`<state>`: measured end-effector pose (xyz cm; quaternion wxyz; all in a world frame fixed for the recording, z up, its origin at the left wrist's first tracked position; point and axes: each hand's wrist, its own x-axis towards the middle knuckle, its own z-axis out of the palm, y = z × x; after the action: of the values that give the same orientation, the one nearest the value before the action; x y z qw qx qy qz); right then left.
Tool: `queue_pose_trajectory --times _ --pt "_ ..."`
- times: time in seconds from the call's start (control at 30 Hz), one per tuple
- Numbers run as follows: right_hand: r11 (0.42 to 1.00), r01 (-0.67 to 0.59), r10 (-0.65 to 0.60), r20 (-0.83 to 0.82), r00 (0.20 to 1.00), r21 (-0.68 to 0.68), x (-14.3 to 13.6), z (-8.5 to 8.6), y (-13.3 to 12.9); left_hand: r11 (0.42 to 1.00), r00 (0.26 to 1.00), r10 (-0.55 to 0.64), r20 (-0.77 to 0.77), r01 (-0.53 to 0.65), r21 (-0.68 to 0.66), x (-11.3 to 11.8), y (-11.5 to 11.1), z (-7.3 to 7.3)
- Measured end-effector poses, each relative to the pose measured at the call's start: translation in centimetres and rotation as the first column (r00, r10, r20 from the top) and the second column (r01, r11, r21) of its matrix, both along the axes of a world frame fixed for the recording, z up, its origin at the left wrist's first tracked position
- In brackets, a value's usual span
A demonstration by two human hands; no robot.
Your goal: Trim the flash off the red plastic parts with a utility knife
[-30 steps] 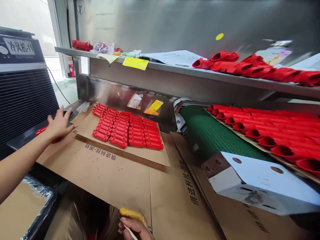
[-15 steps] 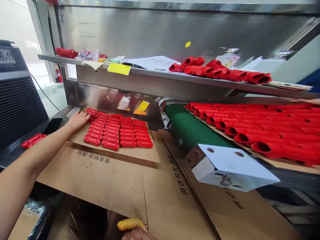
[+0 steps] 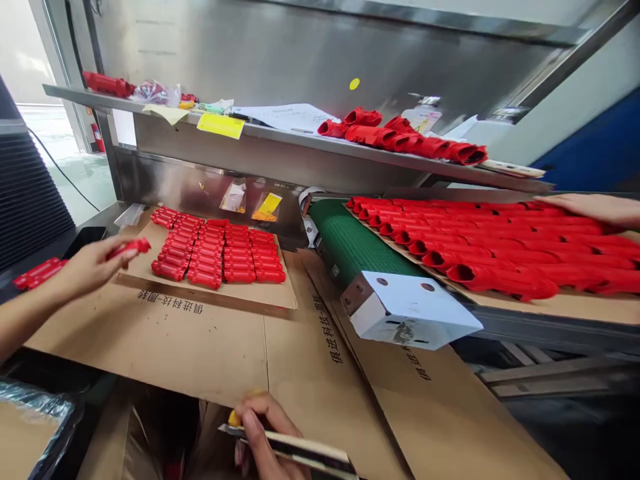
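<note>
My left hand [image 3: 96, 265] is closed on a short red ribbed plastic part [image 3: 131, 248], held up left of the cardboard sheet. My right hand [image 3: 273, 437] grips a utility knife [image 3: 305, 448] near the bottom edge, its blade pointing left. Something yellow, like a finger cot [image 3: 234, 419], covers a fingertip of that hand. Rows of similar red parts [image 3: 205, 253] lie close together on the cardboard sheet [image 3: 240, 295]. Two or so more red parts [image 3: 40, 273] rest on the dark surface at the far left.
A green conveyor belt [image 3: 345, 243] carries long rows of larger red tubes [image 3: 480, 247]. Another person's hand [image 3: 595, 208] touches the tubes at the far right. Above runs a metal shelf [image 3: 280, 137] with red tubes, papers and bottles. A white bracket [image 3: 415, 310] juts from the belt's corner.
My left hand has moved back from the parts with one red part in it. My right hand has risen further into view, showing the knife. The view has shifted to the right.
</note>
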<state>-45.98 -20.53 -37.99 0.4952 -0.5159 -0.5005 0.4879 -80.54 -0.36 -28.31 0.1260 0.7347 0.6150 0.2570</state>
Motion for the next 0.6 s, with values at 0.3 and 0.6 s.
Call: queue_pose_trajectory --times 0.3,0.6 --pt "0.953 -0.301 0.301 -0.008 0.953 -0.041 -3.5 1.8 0.8 0.791 0.534 0.249 0.808 0.369 -0.488 8.7 -23.5 -6.7" --pt "0.968 -0.245 0.239 0.110 0.965 0.044 -4.3 0.0 -3.3 0.793 0.455 0.509 0.731 0.082 -0.603 11.1 -25.2 -6.9"
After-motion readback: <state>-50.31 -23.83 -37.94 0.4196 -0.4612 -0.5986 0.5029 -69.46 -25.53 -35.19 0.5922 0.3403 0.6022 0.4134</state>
